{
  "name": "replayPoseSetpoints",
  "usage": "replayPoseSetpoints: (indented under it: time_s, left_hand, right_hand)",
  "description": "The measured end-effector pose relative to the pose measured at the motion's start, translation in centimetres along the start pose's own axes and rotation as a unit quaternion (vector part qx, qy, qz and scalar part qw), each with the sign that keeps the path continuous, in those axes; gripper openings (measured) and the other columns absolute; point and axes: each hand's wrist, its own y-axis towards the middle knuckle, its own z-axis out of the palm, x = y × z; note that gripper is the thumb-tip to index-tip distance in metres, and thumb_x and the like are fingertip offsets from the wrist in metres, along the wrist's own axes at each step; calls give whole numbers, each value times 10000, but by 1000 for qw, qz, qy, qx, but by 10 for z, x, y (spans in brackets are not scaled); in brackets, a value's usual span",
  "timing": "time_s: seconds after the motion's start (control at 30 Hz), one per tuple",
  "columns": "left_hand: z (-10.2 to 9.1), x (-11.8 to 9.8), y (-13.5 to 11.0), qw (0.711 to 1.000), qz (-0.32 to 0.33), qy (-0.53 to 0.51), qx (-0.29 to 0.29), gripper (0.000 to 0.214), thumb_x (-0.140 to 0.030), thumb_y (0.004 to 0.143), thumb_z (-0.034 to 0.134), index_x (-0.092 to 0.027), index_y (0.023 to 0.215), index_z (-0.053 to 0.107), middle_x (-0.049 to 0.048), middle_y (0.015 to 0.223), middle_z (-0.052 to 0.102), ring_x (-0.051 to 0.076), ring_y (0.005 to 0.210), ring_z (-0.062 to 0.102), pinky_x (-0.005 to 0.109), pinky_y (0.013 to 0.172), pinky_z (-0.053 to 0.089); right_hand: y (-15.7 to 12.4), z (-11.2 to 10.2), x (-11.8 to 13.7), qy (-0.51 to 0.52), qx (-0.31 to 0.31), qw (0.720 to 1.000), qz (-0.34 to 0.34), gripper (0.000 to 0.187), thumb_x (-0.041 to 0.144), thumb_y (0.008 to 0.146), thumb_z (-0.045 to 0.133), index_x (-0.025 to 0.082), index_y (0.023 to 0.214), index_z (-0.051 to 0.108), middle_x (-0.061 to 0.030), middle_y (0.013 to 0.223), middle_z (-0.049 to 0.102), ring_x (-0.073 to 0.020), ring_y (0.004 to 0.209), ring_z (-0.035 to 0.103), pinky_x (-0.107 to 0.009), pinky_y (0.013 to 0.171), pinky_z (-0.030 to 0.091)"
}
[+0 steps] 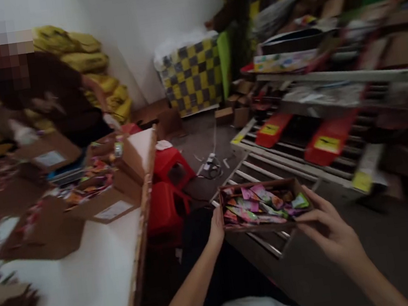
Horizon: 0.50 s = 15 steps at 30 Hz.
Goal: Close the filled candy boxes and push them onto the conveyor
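Between my two hands I hold a small open cardboard box in front of my body. It is filled with small, brightly coloured wrapped packets, mostly pink, purple and green. My left hand grips the box's left end, its fingers partly hidden by the box. At the right end, my right hand holds the box with fingers and thumb at its corner. Below the box, metal rollers show near my legs.
A white table on the left bears open boxes of packets. Red stools stand beside it. On the right is a roller conveyor machine with red parts. A person works across the table. A power strip lies on the floor.
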Motion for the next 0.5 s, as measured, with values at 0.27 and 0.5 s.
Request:
replayPoseSetpoints:
  time_s: [0.27, 0.5]
  left_hand:
    - [15, -49, -17, 984, 161, 82, -1, 400, -469, 928, 385, -194, 1114, 607, 127, 1097, 608, 233, 1038, 578, 371, 904, 466]
    - [6, -69, -2, 885, 271, 272, 263, 466, -534, 790, 610, -228, 1140, 645, 130, 1118, 651, 259, 975, 598, 425, 842, 472]
  right_hand:
    - [-9, -28, -7, -50, 23, 996, 73, 487, 388, 835, 597, 237, 1285, 490, -120, 1356, 496, -259, 1238, 488, -420, 1010, 431]
    - [21, -31, 5, -124, 235, 957, 116, 633, 469, 743, 667, 225, 1309, 523, -108, 1095, 652, -266, 956, 599, -384, 778, 523]
